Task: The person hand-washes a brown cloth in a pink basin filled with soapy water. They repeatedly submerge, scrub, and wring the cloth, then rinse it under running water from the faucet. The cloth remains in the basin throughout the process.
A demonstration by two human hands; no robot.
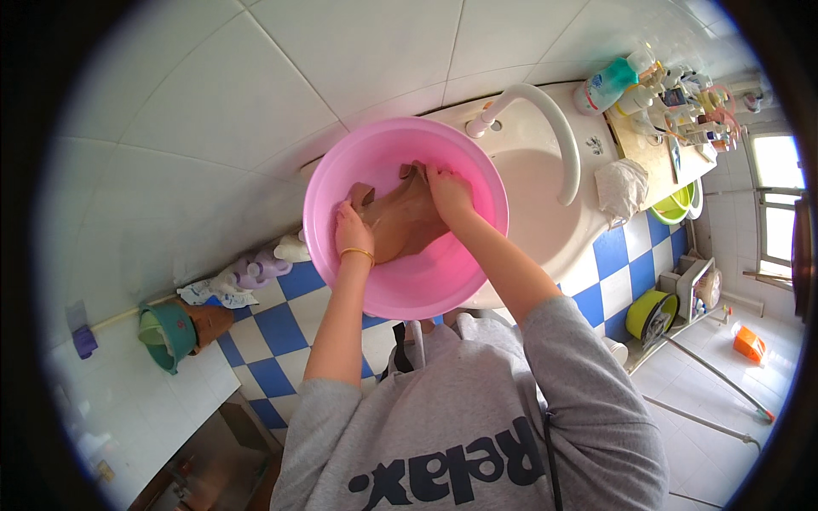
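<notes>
A pink plastic basin sits over the left part of the white washbasin. Inside lies a wet-looking brown fabric garment with strap-like folded ends along its upper side; its exact kind is unclear. My left hand, with a gold bangle at the wrist, grips the garment's left end. At the upper right end, my right hand has its fingers closed on the cloth, close to the basin's wall. Some fingertips are hidden by fabric.
A curved white faucet rises just right of the basin. A teal-and-clear bottle and a pale bunched cloth are farther right. Purple-capped bottles and a green bucket stand at left; a tiled wall is behind.
</notes>
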